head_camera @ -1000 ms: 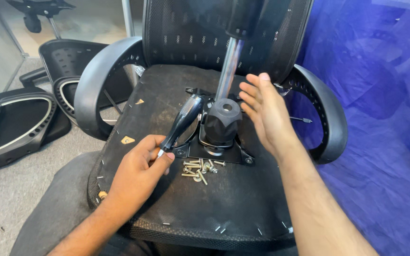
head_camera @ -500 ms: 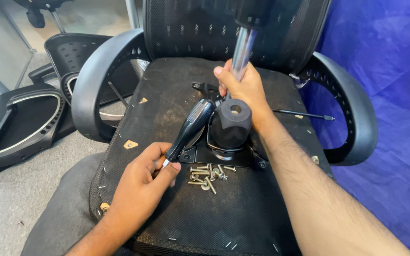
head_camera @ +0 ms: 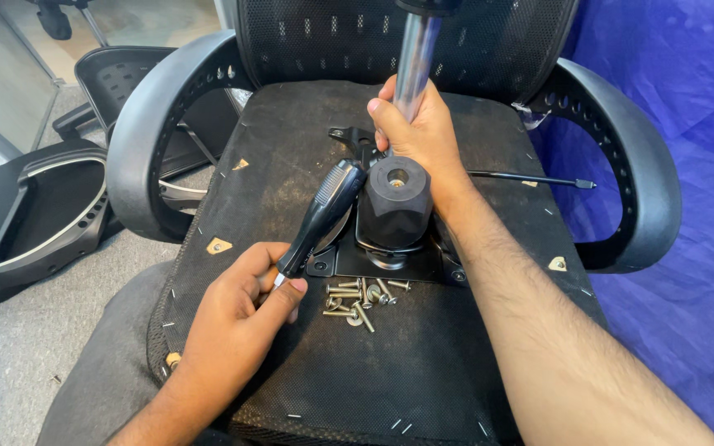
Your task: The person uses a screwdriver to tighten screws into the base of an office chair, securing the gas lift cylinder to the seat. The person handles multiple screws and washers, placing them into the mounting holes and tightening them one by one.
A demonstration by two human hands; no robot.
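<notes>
- right hand (head_camera: pixel 423 132) was wrapped around the chrome gas-lift cylinder (head_camera: pixel 413 58), fingers closed on the lower part of the shiny tube, just above the black tilt mechanism (head_camera: pixel 396 206).
- cylinder stood nearly upright over the middle of the upturned seat underside (head_camera: pixel 291 157); its top end ran out of the frame.
- left hand (head_camera: pixel 237 318) pinched the thin lower end of a black tapered lever handle (head_camera: pixel 324 215), thumb and forefinger closed on it; the handle's fat end leaned against the mechanism.
- mechanism sat on a flat metal plate (head_camera: pixel 373 263), touching the seat fabric, between the two curved armrests (head_camera: pixel 159 124).
- loose pile of silver screws (head_camera: pixel 357 299) lay just in front of the plate, near the left thumb.
- thin black rod (head_camera: pixel 530 178) lay on the seat to the right of the right wrist.
- handling judgement: cylinder looked like a rigid steel tube, fairly heavy, polished and likely slippery, so a full wrap low down near the mechanism seemed the best hold.
- mechanism looked dense and stiff, not fragile; the plate edges would be the firm place to grip.
- lever handle seemed light and moulded plastic, easy to pinch at the narrow end.
- screws were small and would roll or scatter if the seat got bumped.
</notes>
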